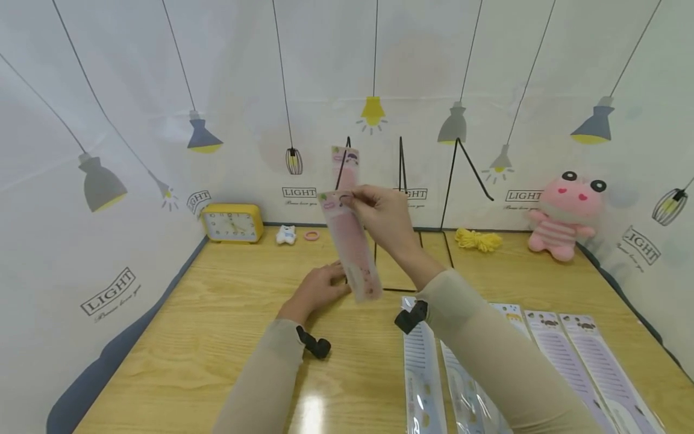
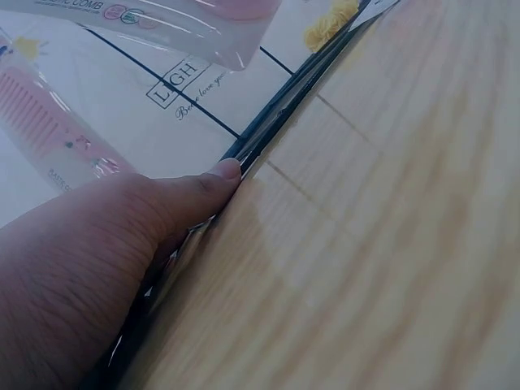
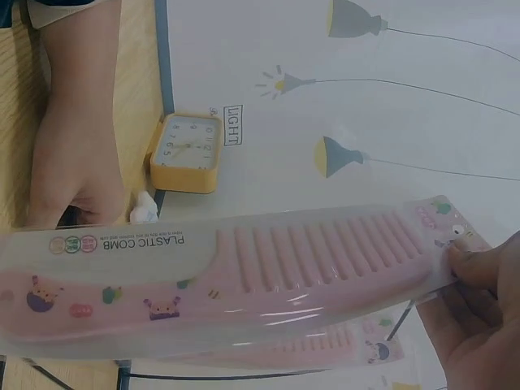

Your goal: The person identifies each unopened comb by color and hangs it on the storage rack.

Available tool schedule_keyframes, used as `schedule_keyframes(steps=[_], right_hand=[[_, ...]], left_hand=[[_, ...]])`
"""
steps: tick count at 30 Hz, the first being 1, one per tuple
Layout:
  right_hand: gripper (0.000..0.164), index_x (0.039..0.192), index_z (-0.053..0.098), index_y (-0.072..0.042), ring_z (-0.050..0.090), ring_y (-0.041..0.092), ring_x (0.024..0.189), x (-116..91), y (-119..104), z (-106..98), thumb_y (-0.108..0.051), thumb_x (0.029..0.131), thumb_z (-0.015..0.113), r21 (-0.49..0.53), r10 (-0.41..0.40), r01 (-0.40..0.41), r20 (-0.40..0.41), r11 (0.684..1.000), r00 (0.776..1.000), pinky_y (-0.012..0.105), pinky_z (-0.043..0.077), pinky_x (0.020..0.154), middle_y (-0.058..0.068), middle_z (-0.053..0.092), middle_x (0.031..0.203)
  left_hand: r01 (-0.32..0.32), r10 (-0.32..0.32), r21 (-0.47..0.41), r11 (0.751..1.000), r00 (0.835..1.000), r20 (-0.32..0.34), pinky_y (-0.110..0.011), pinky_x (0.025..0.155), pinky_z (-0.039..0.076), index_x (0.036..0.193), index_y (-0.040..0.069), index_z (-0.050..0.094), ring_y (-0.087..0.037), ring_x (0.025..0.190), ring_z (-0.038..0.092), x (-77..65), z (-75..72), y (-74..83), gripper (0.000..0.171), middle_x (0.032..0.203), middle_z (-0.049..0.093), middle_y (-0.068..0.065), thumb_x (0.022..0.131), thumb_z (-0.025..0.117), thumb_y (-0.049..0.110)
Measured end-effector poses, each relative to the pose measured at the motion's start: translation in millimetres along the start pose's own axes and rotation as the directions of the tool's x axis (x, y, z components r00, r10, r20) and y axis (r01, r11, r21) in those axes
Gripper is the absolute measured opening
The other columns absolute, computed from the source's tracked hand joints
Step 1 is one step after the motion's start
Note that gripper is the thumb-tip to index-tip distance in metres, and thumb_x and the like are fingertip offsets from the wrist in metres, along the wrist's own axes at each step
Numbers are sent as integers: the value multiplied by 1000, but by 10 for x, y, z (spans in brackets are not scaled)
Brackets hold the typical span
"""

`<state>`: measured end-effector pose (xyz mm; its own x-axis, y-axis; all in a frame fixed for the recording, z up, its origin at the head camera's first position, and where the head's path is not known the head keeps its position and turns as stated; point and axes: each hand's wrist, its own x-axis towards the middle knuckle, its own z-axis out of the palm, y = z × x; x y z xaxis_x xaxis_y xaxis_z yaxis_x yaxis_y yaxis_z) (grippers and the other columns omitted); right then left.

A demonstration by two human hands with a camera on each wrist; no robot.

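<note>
My right hand (image 1: 387,220) pinches the top end of a packaged pink plastic comb (image 1: 351,247), which hangs down at a slant in front of a black wire rack (image 1: 449,184). Behind it, a second pink comb pack (image 1: 347,158) hangs on the rack's left hook. In the right wrist view the held comb (image 3: 325,260) shows its teeth through the clear pack, with thumb and fingers at its printed top. My left hand (image 1: 320,288) rests low on the table and grips the rack's base; its thumb (image 2: 199,191) lies along the black bar, other fingers mostly hidden.
Several blue and purple comb packs (image 1: 569,361) lie at the front right, partly under my right sleeve. Along the back wall stand a yellow clock (image 1: 232,223), a small white bear figure (image 1: 285,234), a pink ring (image 1: 311,235), yellow yarn (image 1: 477,240) and a pink plush toy (image 1: 564,217).
</note>
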<state>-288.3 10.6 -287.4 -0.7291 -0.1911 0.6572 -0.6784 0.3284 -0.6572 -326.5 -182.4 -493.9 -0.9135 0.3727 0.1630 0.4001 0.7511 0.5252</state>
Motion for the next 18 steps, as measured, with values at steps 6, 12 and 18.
schedule_keyframes(steps=[6,12,18], right_hand=[[12,98,80,-6,73,14,72,42,48,13,-16,93,75,-23,-11,11,-3,1000,1000,27,60,60,6,78,88],[12,99,80,-5,72,13,73,131,128,23,-15,94,74,-78,-46,47,12,996,999,27,59,61,7,78,90],[13,99,79,-5,71,13,74,274,258,61,-15,95,71,-138,-86,89,32,986,996,26,58,63,7,77,92]], left_hand=[[8,-8,-15,1000,1000,0,-46,118,31,141,36,60,-24,142,43,5,19,17,48,155,43,5,95,66,49],[54,-53,-29,998,998,35,-45,120,28,148,37,51,-19,146,35,-7,16,44,60,157,40,6,93,62,60],[102,-99,-73,992,994,43,-47,120,28,148,32,51,-20,148,32,-24,9,62,64,160,37,5,92,62,62]])
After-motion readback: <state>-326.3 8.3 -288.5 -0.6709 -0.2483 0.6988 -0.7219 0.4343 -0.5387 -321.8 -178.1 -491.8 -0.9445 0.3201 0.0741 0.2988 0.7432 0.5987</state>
